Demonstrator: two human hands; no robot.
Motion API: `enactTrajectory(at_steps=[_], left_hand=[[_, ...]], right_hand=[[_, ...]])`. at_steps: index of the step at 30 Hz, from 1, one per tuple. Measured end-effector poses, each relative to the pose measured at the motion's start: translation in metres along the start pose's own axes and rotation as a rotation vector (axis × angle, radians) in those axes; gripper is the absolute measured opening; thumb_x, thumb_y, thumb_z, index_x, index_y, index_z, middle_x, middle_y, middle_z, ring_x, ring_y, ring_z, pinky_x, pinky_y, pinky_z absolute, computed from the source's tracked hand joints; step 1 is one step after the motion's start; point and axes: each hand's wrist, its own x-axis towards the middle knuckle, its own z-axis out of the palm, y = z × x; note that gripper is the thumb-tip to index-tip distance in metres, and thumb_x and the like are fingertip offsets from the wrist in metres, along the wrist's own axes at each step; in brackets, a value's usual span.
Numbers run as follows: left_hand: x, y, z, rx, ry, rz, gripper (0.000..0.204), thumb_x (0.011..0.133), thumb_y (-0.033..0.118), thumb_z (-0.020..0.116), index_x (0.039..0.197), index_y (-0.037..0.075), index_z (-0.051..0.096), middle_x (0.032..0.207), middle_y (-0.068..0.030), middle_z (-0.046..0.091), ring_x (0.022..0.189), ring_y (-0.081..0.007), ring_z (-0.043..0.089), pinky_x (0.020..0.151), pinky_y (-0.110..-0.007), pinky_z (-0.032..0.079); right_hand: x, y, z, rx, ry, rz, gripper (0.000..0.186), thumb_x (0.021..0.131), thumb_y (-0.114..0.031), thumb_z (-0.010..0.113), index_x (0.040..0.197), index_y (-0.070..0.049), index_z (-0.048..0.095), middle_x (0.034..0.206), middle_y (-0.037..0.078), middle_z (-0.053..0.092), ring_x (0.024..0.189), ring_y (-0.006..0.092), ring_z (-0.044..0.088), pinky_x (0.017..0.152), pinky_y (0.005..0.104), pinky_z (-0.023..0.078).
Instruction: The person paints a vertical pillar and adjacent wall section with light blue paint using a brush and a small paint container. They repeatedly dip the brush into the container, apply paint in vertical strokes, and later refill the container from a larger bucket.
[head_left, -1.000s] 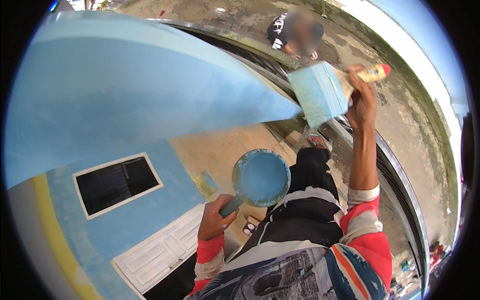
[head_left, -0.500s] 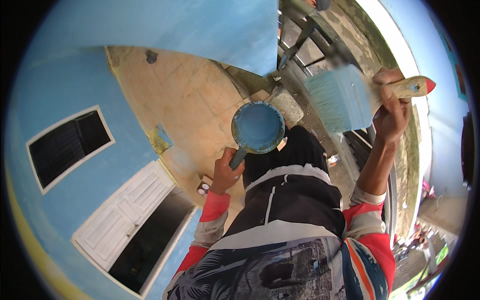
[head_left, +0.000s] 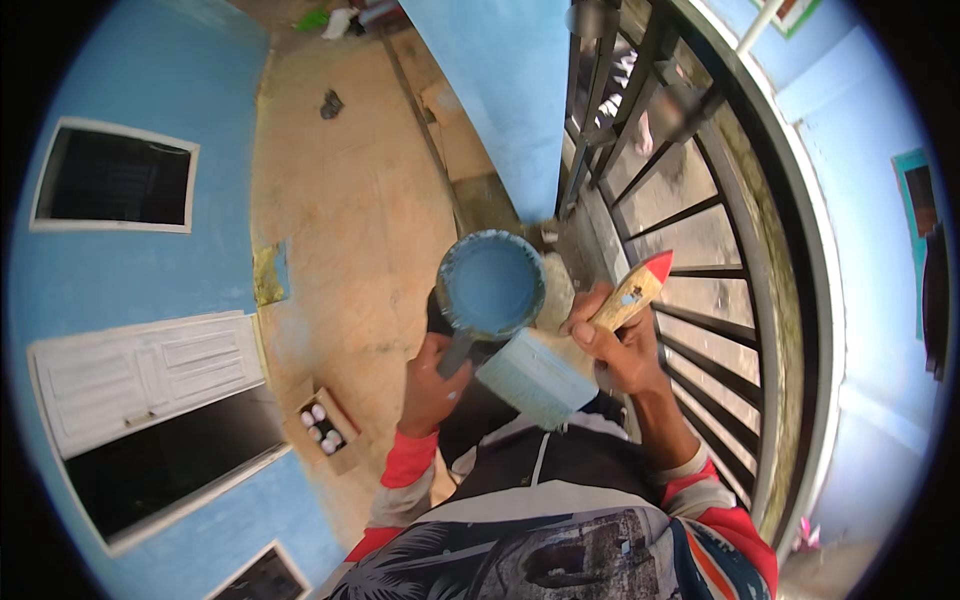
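My left hand (head_left: 432, 388) is closed round the handle of a round, paint-crusted dipper (head_left: 447, 272) with blue paint (head_left: 492, 284) in it. In my right hand (head_left: 625, 348) is a wide paintbrush (head_left: 628, 292), gripped by its wooden, red-tipped handle. Its blue-coated bristles (head_left: 538, 378) point down and left, just below the dipper's rim and near my left hand. Whether the bristles touch the dipper I cannot tell.
A black metal railing (head_left: 710, 215) runs along my right. Ahead stands a light blue wall or pillar (head_left: 500, 90). To the left are a blue wall (head_left: 225, 240), a white door (head_left: 150, 375) and a cardboard box (head_left: 325, 425) of bottles on the tan floor (head_left: 340, 200).
The brush has come down and left from the upper right to beside the dipper. My view has turned, and the dipper sits slightly lower and further left in it.
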Motion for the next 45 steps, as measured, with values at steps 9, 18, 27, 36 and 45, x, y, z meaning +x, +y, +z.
enactTrajectory(at_steps=[9, 18, 27, 36, 45], left_hand=[[-0.09, -0.036, 0.068, -0.09, 0.024, -0.087, 0.026, 0.087, 0.001, 0.072, 0.106, -0.002, 0.055, 0.083, -0.0032, 0.064, 0.07, -0.0063, 0.056, 0.061, -0.024, 0.044], [-0.156, -0.044, 0.094, -0.161, -0.173, -0.157, 0.029, 0.09, 0.002, 0.071, 0.111, -0.002, 0.053, 0.081, -0.0072, 0.066, 0.061, -0.0107, 0.06, 0.055, -0.026, 0.047], [-0.159, -0.106, 0.091, 0.088, -0.175, -0.153, 0.036, 0.089, 0.015, 0.076, 0.109, 0.0, 0.05, 0.068, -0.0071, 0.06, 0.059, -0.0122, 0.054, 0.054, -0.03, 0.04], [-0.151, -0.157, 0.084, 0.045, -0.021, -0.05, 0.034, 0.087, 0.015, 0.079, 0.105, 0.001, 0.055, 0.077, -0.0122, 0.068, 0.068, -0.0124, 0.062, 0.059, -0.032, 0.048], [-0.179, -0.163, 0.096, -0.068, 0.198, -0.065, 0.026, 0.087, 0.014, 0.076, 0.101, -0.003, 0.063, 0.07, -0.0144, 0.068, 0.062, -0.0213, 0.068, 0.058, -0.035, 0.051]], right_hand=[[-0.123, 0.064, -0.053, 0.14, -0.002, -0.103, 0.007, 0.097, -0.004, 0.066, 0.094, 0.002, 0.066, 0.092, 0.004, 0.066, 0.084, 0.0102, 0.059, 0.073, 0.0282, 0.046], [-0.204, 0.095, -0.074, 0.617, 0.286, 0.213, 0.02, 0.103, -0.024, 0.062, 0.099, -0.005, 0.067, 0.087, 0.0, 0.065, 0.077, 0.0084, 0.061, 0.068, 0.0242, 0.048], [-0.199, 0.165, -0.062, 0.863, 0.493, 0.339, 0.031, 0.106, -0.037, 0.054, 0.109, -0.007, 0.062, 0.103, 0.013, 0.072, 0.096, 0.0254, 0.071, 0.089, 0.0403, 0.055], [-0.159, 0.16, -0.049, 0.545, 0.48, 0.317, 0.033, 0.104, -0.038, 0.059, 0.108, -0.005, 0.06, 0.101, 0.012, 0.068, 0.094, 0.0235, 0.068, 0.088, 0.0393, 0.054], [-0.137, 0.167, -0.023, 0.295, 0.433, 0.502, 0.029, 0.104, -0.039, 0.059, 0.107, -0.01, 0.062, 0.099, 0.006, 0.07, 0.095, 0.0202, 0.067, 0.09, 0.0359, 0.051]])
